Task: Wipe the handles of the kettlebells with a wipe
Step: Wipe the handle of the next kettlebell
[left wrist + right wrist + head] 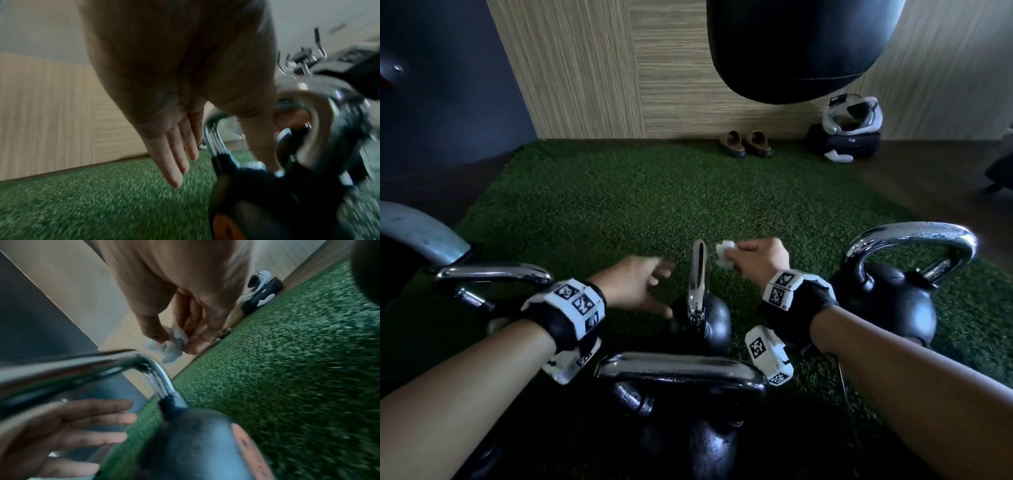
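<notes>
Several black kettlebells with chrome handles stand on green turf. The middle kettlebell (703, 318) shows its chrome handle (698, 274) edge-on between my hands. My right hand (753, 260) pinches a crumpled white wipe (724, 253) just right of that handle's top, a little apart from it. The right wrist view shows the wipe (169, 345) held between thumb and fingers above the handle (156, 379). My left hand (640, 284) hovers left of the kettlebell with fingers straight and spread, holding nothing; its fingers (174, 162) are straight in the left wrist view.
A larger kettlebell (887, 291) stands to the right, another kettlebell (681, 394) right in front of me, and a handle (493, 274) at left. A black punching bag (798, 48) hangs overhead. Brown slippers (746, 144) and a black bag with white gear (846, 137) lie by the wall.
</notes>
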`<state>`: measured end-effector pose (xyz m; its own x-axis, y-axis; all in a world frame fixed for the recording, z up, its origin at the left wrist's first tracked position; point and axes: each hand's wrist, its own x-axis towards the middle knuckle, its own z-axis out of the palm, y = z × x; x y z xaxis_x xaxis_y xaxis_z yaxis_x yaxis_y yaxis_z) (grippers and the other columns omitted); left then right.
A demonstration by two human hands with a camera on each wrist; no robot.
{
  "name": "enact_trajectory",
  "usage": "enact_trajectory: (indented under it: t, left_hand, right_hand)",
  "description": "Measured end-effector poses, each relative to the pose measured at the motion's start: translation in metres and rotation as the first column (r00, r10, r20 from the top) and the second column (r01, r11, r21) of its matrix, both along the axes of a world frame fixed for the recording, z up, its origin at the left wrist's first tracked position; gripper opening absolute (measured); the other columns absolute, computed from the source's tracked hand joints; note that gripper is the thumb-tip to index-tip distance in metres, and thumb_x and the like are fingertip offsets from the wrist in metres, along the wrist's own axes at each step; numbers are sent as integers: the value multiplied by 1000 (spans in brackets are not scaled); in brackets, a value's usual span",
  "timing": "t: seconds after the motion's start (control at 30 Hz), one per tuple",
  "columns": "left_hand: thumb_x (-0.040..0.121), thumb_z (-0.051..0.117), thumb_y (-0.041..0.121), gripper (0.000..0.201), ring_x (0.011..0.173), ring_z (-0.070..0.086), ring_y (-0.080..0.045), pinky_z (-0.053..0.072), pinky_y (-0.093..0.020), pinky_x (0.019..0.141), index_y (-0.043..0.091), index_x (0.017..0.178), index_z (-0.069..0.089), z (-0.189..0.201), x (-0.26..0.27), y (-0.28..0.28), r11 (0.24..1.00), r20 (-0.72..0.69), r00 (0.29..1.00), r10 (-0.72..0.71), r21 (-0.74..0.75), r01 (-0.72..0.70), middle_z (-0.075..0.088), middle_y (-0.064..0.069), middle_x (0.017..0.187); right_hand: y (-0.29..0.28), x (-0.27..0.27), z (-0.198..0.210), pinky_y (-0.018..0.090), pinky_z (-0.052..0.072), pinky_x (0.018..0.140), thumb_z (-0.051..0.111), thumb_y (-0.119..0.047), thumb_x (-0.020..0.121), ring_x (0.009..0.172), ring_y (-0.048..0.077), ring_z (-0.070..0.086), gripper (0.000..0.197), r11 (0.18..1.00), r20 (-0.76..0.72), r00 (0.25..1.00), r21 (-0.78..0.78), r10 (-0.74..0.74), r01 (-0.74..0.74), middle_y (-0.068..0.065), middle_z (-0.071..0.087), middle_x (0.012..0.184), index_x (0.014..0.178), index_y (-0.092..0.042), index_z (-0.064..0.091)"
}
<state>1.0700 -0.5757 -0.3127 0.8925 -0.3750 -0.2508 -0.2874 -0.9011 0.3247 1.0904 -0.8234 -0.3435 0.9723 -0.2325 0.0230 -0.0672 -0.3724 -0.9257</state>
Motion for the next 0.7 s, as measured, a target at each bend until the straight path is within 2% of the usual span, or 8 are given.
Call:
enact_trajectory:
  t: [0.07, 0.1, 0.2, 0.27, 0.4, 0.47, 0.6, 0.7]
  left_hand:
    - [59, 91, 62, 125, 141, 47, -14, 40, -33, 117, 24, 160, 28, -25, -3, -2, 993, -45, 995, -88, 74, 91, 42, 8, 159]
    - [55, 90, 68, 126, 139, 49, -10, 40, -29, 116, 25, 157, 31, -36, -5, -4, 991, -48, 990, -129, 35, 131, 46, 9, 156]
    - [63, 93, 56, 79, 115, 56, 16, 44, -8, 97, 39, 127, 50, -51, -16, -21, 965, -33, 977, -210, -168, 202, 63, 26, 121]
    - [70, 93, 46, 65, 113, 58, 11, 45, -12, 98, 33, 121, 55, -54, -21, -37, 931, -22, 966, -256, -276, 240, 62, 24, 115]
    - [74, 91, 40, 55, 108, 58, 14, 43, -4, 94, 30, 118, 61, -61, -20, -45, 905, -36, 971, -238, -372, 208, 63, 23, 111]
    - [75, 90, 39, 59, 109, 55, 18, 41, -5, 95, 33, 121, 56, -70, -19, -45, 910, -17, 980, -196, -377, 175, 62, 23, 114]
    - [78, 86, 10, 53, 98, 57, 24, 39, 5, 81, 33, 113, 53, -87, -19, -44, 888, -37, 998, -60, -459, 36, 69, 26, 98]
    - [76, 88, 30, 58, 103, 52, 25, 33, 8, 83, 32, 123, 53, -88, -17, -43, 917, -6, 999, -44, -397, 38, 63, 21, 112]
  right_hand:
    - [-1, -2, -16, 38, 63, 70, 84, -32, 81, 61, 13, 66, 15, 995, -84, 995, -78, 51, -58, 4, 78, 73, 78, -16, 82]
    - [2, -2, -21, 37, 63, 70, 83, -29, 82, 60, 11, 67, 14, 991, -96, 991, -92, 91, -100, 3, 78, 71, 81, -16, 82]
    - [17, 3, -31, 23, 58, 60, 81, -26, 87, 61, 8, 67, 15, 974, -75, 982, -136, 173, -182, -1, 76, 74, 95, -14, 83]
    - [21, 9, -31, 25, 56, 62, 79, -26, 89, 65, 13, 69, 16, 962, -57, 977, -175, 204, -210, 1, 75, 75, 97, -13, 83]
    - [19, 22, -18, 43, 65, 71, 73, -21, 94, 71, 23, 77, 13, 961, 45, 971, -163, 235, -224, 7, 78, 77, 95, -12, 82]
    - [19, 24, -15, 43, 65, 70, 71, -17, 95, 70, 22, 77, 12, 962, 112, 966, -174, 234, -212, 7, 79, 79, 95, -13, 82]
    - [18, 17, -25, 44, 65, 73, 74, -11, 92, 74, 22, 77, 18, 949, 28, 959, -151, 283, -276, 12, 79, 91, 108, -5, 77]
    - [16, 21, -19, 33, 64, 69, 70, -10, 94, 74, 22, 75, 17, 935, 82, 953, -233, 292, -267, 12, 79, 94, 109, -5, 77]
